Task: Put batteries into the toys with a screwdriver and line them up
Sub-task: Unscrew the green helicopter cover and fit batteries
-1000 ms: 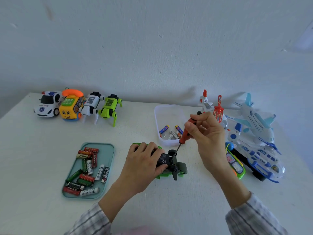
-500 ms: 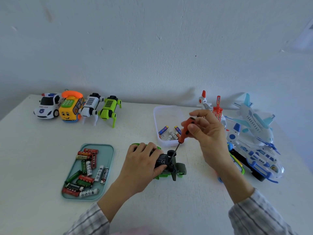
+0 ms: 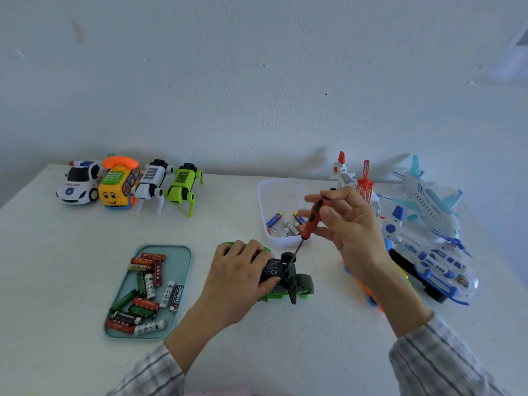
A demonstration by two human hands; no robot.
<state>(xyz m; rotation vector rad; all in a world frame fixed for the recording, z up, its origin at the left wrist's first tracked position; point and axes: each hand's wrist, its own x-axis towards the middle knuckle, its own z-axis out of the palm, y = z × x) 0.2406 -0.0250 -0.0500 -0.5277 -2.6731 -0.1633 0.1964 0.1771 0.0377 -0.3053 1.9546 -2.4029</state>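
Left hand point(image 3: 243, 272) clamps the green toy car point(image 3: 285, 284) upside down on the desk point(image 3: 314, 352). Right hand point(image 3: 347, 224) pinches the screwdriver point(image 3: 310, 221), tip in the car's underside just right of the left fingers. Judgement: keep the shaft square to the screw, press down, turn slowly; slipping likely otherwise.

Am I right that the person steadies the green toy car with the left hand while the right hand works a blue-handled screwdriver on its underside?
Nearly. The screwdriver has an orange-red handle, not blue, as the head view shows. The left hand does steady the green toy car, and the right hand works the tool on its underside.
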